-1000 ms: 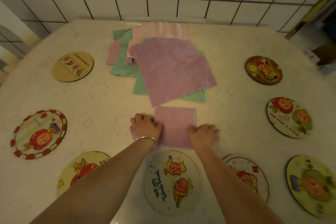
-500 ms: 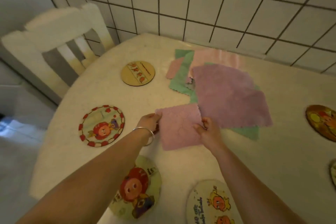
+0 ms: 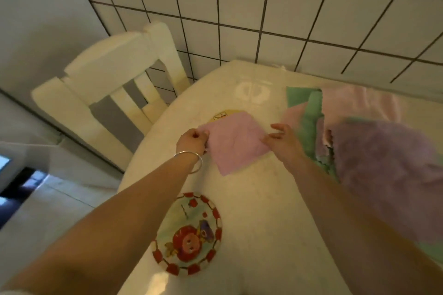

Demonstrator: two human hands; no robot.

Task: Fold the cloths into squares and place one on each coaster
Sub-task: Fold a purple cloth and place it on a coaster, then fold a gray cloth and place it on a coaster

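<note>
A folded pink cloth [image 3: 236, 142], square in shape, is held over a yellow coaster [image 3: 223, 114] and hides all but its far rim. My left hand [image 3: 191, 142] pinches the cloth's left corner. My right hand [image 3: 284, 142] grips its right edge with thumb and fingers, some fingers spread. A round coaster [image 3: 189, 232] with a red checked rim and a cartoon figure lies bare on the table nearer to me. A pile of unfolded cloths [image 3: 374, 151], pink, green and purple, lies to the right.
The cream table [image 3: 259, 199] curves away at its left edge. A white wooden chair [image 3: 115, 74] stands beyond that edge. A tiled wall [image 3: 287, 14] rises behind the table. The floor drops away at the left.
Both hands lifted the folded pink cloth from in front of me and carried it to the far left coaster. My view swung left and the other coasters left the frame.
</note>
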